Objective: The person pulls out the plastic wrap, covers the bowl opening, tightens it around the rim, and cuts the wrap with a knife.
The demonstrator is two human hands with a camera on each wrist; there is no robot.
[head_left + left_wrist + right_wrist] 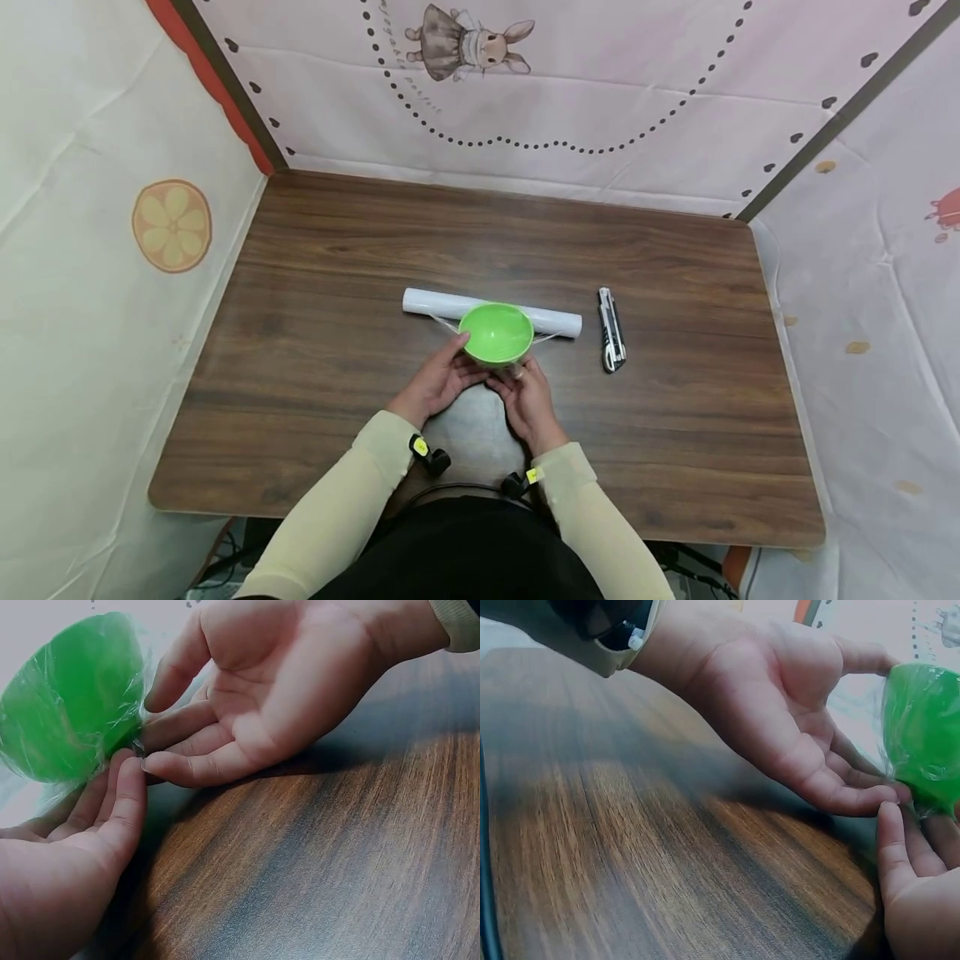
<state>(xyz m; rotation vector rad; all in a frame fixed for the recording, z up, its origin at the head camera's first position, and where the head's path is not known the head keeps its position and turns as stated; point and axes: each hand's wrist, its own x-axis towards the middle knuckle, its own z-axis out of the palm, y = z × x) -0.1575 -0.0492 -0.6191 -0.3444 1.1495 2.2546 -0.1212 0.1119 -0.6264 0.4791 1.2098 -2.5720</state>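
A green bowl, covered in wrinkled clear plastic film, is held between my two hands, its opening facing up in the head view. My left hand has its thumb on the rim and its fingers beneath the bowl. From the other side, my right hand holds the bowl low down, its fingers under the film-covered base and its thumb at the film's edge. The fingertips of both hands meet under the bowl. Just behind it lies a white roll, partly hidden by the bowl.
A utility knife lies on the brown wooden table, right of the roll. Printed white cloth hangs behind the table and on both sides. A black cable runs between the wrist cameras near the front edge.
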